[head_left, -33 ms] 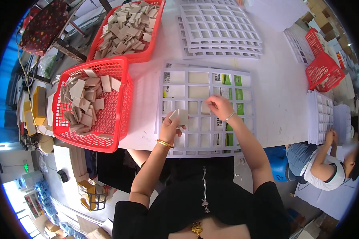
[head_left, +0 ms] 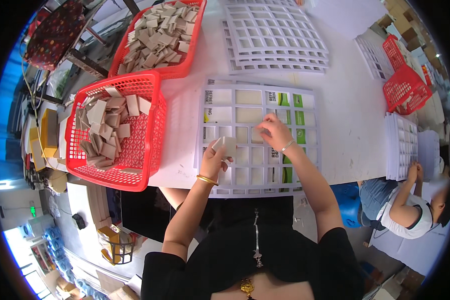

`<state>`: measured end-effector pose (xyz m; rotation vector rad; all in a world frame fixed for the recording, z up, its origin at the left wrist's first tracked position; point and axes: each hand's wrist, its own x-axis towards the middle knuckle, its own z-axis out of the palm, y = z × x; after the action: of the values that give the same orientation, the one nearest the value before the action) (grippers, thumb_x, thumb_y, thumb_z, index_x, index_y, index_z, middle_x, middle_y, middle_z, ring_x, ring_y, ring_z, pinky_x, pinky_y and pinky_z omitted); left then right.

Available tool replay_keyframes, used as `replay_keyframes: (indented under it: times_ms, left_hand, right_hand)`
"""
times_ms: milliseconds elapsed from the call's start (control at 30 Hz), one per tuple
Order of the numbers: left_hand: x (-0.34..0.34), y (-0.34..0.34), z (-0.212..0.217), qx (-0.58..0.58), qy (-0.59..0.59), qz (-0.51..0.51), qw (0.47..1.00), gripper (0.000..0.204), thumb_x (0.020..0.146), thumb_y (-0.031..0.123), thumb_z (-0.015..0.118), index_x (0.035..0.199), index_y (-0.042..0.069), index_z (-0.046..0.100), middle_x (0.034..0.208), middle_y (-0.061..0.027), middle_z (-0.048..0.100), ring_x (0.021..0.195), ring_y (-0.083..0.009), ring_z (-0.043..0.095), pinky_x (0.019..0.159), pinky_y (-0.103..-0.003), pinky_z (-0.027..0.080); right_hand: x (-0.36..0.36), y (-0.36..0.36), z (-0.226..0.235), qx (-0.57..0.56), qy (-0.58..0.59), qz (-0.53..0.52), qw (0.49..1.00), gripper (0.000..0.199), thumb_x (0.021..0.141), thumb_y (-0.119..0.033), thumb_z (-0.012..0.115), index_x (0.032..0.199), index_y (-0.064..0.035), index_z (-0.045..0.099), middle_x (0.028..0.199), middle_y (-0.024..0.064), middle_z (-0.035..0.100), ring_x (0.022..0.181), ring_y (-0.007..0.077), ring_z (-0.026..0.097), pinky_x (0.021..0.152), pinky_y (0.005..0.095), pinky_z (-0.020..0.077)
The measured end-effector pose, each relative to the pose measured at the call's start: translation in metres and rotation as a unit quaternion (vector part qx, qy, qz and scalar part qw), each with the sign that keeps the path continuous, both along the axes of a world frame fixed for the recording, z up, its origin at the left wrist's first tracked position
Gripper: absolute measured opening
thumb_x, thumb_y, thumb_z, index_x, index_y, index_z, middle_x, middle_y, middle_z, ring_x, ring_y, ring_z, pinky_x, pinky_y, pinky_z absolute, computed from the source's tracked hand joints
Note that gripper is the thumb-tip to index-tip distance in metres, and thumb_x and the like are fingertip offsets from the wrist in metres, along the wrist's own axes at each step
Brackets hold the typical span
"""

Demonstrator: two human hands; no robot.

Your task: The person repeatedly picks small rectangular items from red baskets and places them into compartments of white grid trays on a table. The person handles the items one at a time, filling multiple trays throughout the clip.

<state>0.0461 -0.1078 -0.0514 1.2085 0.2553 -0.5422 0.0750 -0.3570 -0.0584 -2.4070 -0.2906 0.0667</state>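
Left hand (head_left: 214, 159), centre of the frame: thumb and fingers closed about a small stack of pale flat tiles (head_left: 227, 147), held over the left part of a gridded panel; gold bangle (head_left: 206, 180) at the wrist.

Right hand (head_left: 276, 133), just right of centre: thumb and fingertips drawn together, low over a cell in the panel's middle; whether a tile is between them cannot be told. Silver bangle (head_left: 288, 145) at the wrist.

White gridded panel (head_left: 234, 100), centre, beneath both hands: rectangular cells in rows, some with pale fill, others with printed sheet showing; green-and-white print (head_left: 299, 119) toward its right side. Further sheets show at its upper and left edges.

White table (head_left: 352, 140), bearing the panel.

Red plastic basket (head_left: 157, 120), left of the panel: perforated, partly filled with loose beige tiles (head_left: 105, 117), its lower right floor bare.

Second red basket (head_left: 198, 35), upper left: heaped with like tiles.

Stack of white gridded panels (head_left: 277, 40), top centre: layers offset.

Red baskets at the right (head_left: 407, 90), upper right.

Co-worker (head_left: 410, 215), right edge: white top, denim bottoms, hands at upright gridded panels (head_left: 402, 145).

Blue stool (head_left: 345, 205), lower right.
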Motion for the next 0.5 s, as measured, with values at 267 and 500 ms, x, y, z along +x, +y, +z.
replay_keyframes:
  times_ms: [267, 500]
  left_hand:
    - [-0.004, -0.012, -0.006, 0.022, -0.040, -0.037, 0.998, 0.034, 0.094, 0.022, 0.052, 0.120, 0.001, 0.047, 0.091, -0.0079, 0.062, 0.067, -0.0126, 0.061, 0.042, -0.021, 0.044]
    - [-0.007, -0.027, 0.003, 0.071, -0.072, -0.050, 0.994, 0.027, 0.093, 0.022, 0.055, 0.113, 0.004, 0.056, 0.087, -0.0034, 0.061, 0.066, -0.0108, 0.058, 0.046, -0.022, 0.044]
  right_hand:
    - [-0.012, 0.022, 0.024, 0.091, -0.062, 0.001, 0.994, 0.034, 0.078, -0.010, 0.069, 0.110, -0.0093, 0.060, 0.097, 0.0066, 0.059, 0.073, 0.0173, 0.060, 0.063, 0.0297, 0.0490]
    - [-0.039, 0.030, 0.023, 0.348, 0.120, -0.042, 0.929, 0.021, 0.084, -0.001, 0.063, 0.103, -0.0019, 0.054, 0.087, 0.0040, 0.063, 0.070, 0.0068, 0.058, 0.060, 0.0202, 0.0478]
